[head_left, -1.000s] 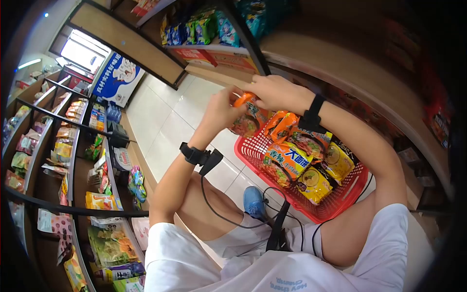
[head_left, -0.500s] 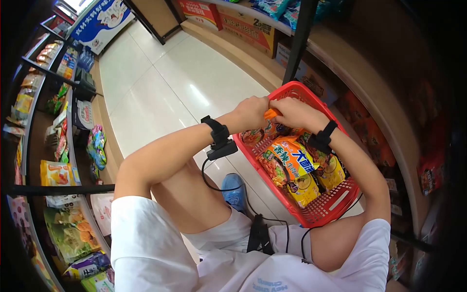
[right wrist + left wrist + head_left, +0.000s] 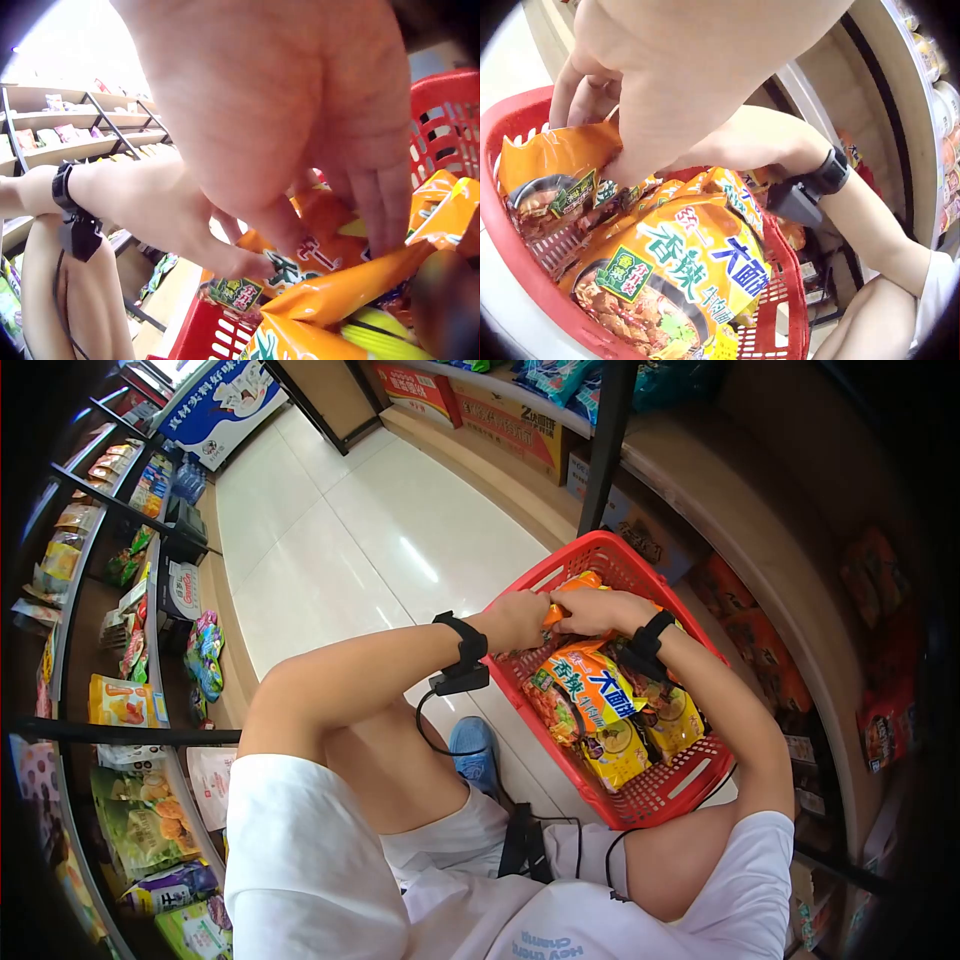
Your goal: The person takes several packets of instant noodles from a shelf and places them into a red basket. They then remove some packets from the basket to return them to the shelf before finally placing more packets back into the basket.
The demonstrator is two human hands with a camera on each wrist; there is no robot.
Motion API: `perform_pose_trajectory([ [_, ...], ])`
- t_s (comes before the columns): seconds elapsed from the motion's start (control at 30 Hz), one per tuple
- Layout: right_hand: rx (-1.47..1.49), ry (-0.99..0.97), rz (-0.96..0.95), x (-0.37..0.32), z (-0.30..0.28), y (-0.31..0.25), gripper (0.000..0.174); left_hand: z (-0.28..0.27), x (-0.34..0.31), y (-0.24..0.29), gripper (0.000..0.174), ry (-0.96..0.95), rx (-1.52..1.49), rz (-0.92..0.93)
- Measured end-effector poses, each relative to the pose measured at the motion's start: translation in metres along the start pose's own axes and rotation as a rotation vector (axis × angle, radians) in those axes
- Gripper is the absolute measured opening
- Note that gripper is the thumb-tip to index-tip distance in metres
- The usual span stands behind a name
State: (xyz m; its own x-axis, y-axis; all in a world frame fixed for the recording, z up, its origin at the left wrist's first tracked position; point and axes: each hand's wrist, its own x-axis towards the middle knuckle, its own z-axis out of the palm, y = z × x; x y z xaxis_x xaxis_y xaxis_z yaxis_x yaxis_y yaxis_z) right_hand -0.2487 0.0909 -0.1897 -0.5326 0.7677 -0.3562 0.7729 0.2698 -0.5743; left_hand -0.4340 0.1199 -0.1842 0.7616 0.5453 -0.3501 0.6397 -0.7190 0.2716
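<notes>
A red plastic basket [image 3: 655,795] stands on the floor beside my knees, filled with several instant-noodle packets. Both hands meet at its far end on one orange noodle packet [image 3: 556,612]. My left hand [image 3: 522,622] grips the packet's edge [image 3: 555,157] with curled fingers [image 3: 581,94]. My right hand [image 3: 590,610] holds the same packet [image 3: 330,251] from the other side, fingers [image 3: 379,195] laid over its top. The packet sits low, among the others in the basket. A big yellow-and-orange noodle pack [image 3: 697,270] lies right beside it.
Shop shelves with snack bags [image 3: 130,710] run along the left. A low wooden shelf with red packets [image 3: 760,650] stands close behind the basket on the right. A black upright post [image 3: 605,445] rises just beyond the basket. White tiled floor [image 3: 330,540] stretches ahead. A blue shoe [image 3: 472,745] is near the basket.
Both hands have brought the orange packet down from above the basket into its far end. The head view has tilted downward.
</notes>
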Motion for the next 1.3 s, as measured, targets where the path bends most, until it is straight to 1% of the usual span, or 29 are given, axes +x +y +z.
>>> perform_pose_trajectory([
  [0.1, 0.012, 0.010, 0.115, -0.014, -0.010, 0.005, 0.039, 0.006, 0.006, -0.001, 0.056, -0.052, 0.052, 0.010],
  [0.2, -0.155, -0.160, 0.293, -0.026, -0.023, 0.010, 0.053, 0.003, 0.007, 0.002, 0.063, -0.058, 0.076, 0.003],
  [0.27, -0.217, -0.265, 0.256, -0.018, -0.010, 0.046, 0.050, -0.008, 0.003, 0.010, 0.068, -0.055, 0.070, -0.018],
  [0.3, -0.245, -0.319, 0.239, -0.017, -0.008, 0.051, 0.049, -0.011, 0.002, 0.012, 0.070, -0.055, 0.070, -0.028],
  [0.37, -0.246, -0.304, 0.323, -0.014, -0.001, 0.061, 0.049, -0.015, 0.000, 0.015, 0.076, -0.059, 0.064, -0.044],
  [0.43, -0.276, -0.327, 0.437, -0.014, -0.004, 0.053, 0.050, -0.026, -0.004, 0.023, 0.076, -0.055, 0.078, -0.062],
  [0.47, -0.260, -0.206, 0.406, -0.012, 0.003, 0.061, 0.033, -0.029, -0.007, 0.028, 0.076, -0.054, 0.082, -0.072],
  [0.6, -0.279, -0.227, 0.438, -0.019, -0.006, 0.046, 0.035, -0.042, 0.000, 0.027, 0.076, 0.024, 0.052, -0.106],
  [0.67, -0.254, -0.194, 0.407, -0.025, -0.010, 0.038, 0.038, -0.059, 0.000, 0.028, 0.074, 0.066, -0.002, -0.103],
  [0.7, -0.244, -0.177, 0.393, -0.028, -0.013, 0.035, 0.039, -0.062, 0.002, 0.027, 0.073, 0.106, -0.005, -0.072],
  [0.77, -0.101, -0.073, 0.385, -0.041, -0.031, 0.024, 0.041, -0.066, 0.008, 0.022, 0.070, 0.188, -0.015, -0.008],
  [0.8, -0.032, -0.023, 0.380, -0.045, -0.040, 0.022, 0.042, -0.066, 0.013, 0.021, 0.068, 0.224, -0.018, 0.013],
  [0.87, -0.087, 0.101, 0.286, -0.029, -0.045, 0.063, 0.038, -0.063, 0.027, 0.018, 0.063, 0.297, -0.027, 0.053],
  [0.9, -0.113, 0.179, 0.245, -0.031, -0.053, 0.067, 0.037, -0.062, 0.036, 0.017, 0.058, 0.294, -0.019, 0.051],
  [0.93, -0.092, 0.191, 0.277, -0.040, -0.067, 0.057, 0.036, -0.062, 0.047, 0.018, 0.053, 0.292, -0.011, 0.049],
  [0.97, 0.095, 0.110, 0.386, -0.046, -0.083, 0.046, 0.034, -0.062, 0.057, 0.018, 0.048, 0.289, -0.002, 0.050],
  [1.03, 0.150, 0.189, 0.351, -0.054, -0.093, 0.052, 0.034, -0.062, 0.077, 0.021, 0.041, 0.291, 0.003, 0.033],
  [1.13, -0.064, 0.312, 0.297, -0.067, -0.099, 0.053, 0.036, -0.060, 0.101, 0.023, 0.035, 0.302, 0.022, -0.026],
  [1.3, -0.083, 0.257, 0.327, -0.079, -0.099, 0.053, 0.042, -0.054, 0.119, 0.024, 0.036, 0.299, 0.041, -0.123],
])
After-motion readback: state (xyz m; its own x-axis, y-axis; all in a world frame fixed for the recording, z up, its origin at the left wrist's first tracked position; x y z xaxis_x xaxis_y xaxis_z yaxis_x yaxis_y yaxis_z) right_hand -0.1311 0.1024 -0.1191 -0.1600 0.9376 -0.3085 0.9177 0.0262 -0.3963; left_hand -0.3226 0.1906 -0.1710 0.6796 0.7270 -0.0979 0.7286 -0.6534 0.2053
